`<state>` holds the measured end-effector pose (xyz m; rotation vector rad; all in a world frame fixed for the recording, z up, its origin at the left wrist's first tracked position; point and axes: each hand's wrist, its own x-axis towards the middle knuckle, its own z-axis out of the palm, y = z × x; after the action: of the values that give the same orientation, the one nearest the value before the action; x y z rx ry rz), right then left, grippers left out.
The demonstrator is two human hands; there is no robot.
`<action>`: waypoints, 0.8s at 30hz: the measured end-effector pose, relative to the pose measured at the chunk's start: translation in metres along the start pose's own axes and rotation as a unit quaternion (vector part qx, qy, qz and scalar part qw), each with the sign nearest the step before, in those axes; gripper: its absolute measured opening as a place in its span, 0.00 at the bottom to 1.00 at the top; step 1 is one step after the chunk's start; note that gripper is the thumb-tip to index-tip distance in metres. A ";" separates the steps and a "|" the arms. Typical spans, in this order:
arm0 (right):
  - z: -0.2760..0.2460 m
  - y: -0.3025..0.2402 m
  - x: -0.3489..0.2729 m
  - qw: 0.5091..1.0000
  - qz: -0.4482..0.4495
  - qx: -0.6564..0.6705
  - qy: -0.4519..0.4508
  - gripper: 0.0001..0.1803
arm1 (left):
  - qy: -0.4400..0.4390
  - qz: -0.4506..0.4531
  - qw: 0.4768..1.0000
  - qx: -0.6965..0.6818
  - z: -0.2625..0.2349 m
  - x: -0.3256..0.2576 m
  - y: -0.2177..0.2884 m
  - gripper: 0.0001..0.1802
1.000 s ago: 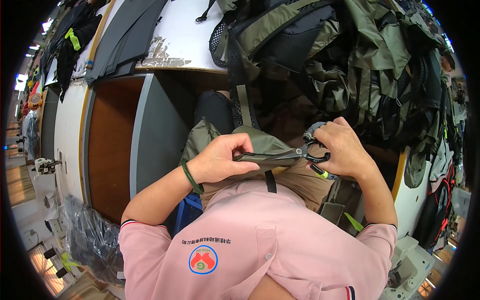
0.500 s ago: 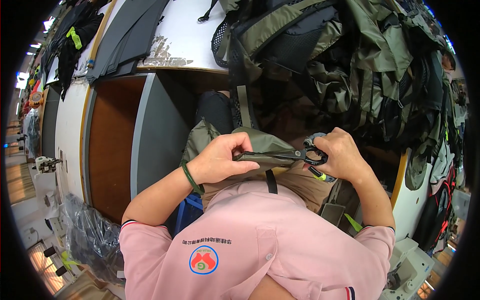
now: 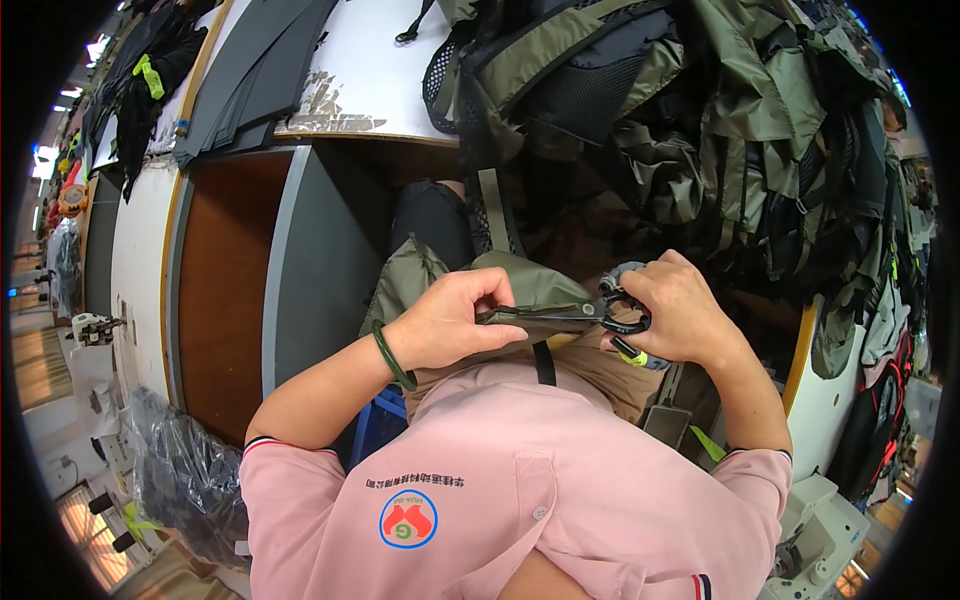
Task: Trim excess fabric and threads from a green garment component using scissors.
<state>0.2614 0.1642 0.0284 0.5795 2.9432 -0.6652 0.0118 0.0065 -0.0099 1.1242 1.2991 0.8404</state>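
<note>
Over my lap, my left hand (image 3: 452,318) pinches the edge of an olive-green piece of fabric (image 3: 545,284) between thumb and fingers. My right hand (image 3: 688,308) is wrapped round the handles of a pair of scissors (image 3: 590,311), whose grips are dark and partly bound in grey. Their blades point left along the fabric edge, and the tips end beside my left fingertips. Whether the blades have fabric between them is too small to tell. A small black-and-yellow item (image 3: 636,352) shows just below my right fingers.
A heap of olive and black bags (image 3: 740,110) hangs over the table at the far right. Dark grey flat sheets (image 3: 250,80) lie at the far left on the white tabletop (image 3: 375,75). Grey panels (image 3: 325,250) divide the space beneath. A white machine (image 3: 822,535) stands at lower right.
My left hand has shifted slightly right with the fabric. The scissors have moved a little left, so their pivot sits closer to my left fingers.
</note>
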 end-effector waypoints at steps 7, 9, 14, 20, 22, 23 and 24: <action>0.004 0.002 -0.004 1.000 0.010 -0.019 -0.023 0.26 | -0.002 0.002 1.000 0.015 -0.001 -0.001 0.001 0.16; 0.001 0.003 -0.004 1.000 -0.002 -0.017 -0.013 0.27 | -0.010 0.009 1.000 0.012 0.000 0.000 -0.001 0.16; -0.007 -0.001 -0.002 1.000 -0.004 0.001 -0.025 0.28 | -0.026 0.013 0.999 0.025 0.001 0.002 -0.001 0.15; -0.007 -0.006 0.002 0.999 0.003 0.015 -0.051 0.28 | -0.042 0.006 0.999 0.027 0.001 0.002 0.001 0.15; -0.005 -0.007 0.002 0.998 0.003 0.020 -0.055 0.28 | -0.040 0.007 0.999 0.026 0.001 0.001 0.000 0.14; -0.005 -0.008 0.002 0.998 0.013 0.018 -0.065 0.28 | -0.040 0.006 0.999 0.026 0.001 0.001 0.001 0.14; -0.005 -0.008 0.002 0.997 0.024 0.016 -0.075 0.28 | -0.039 0.008 0.999 0.032 0.001 0.001 0.002 0.14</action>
<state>0.2563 0.1600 0.0358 0.5732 2.7758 -0.7183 0.0128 0.0076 -0.0084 1.2073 1.2609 0.7627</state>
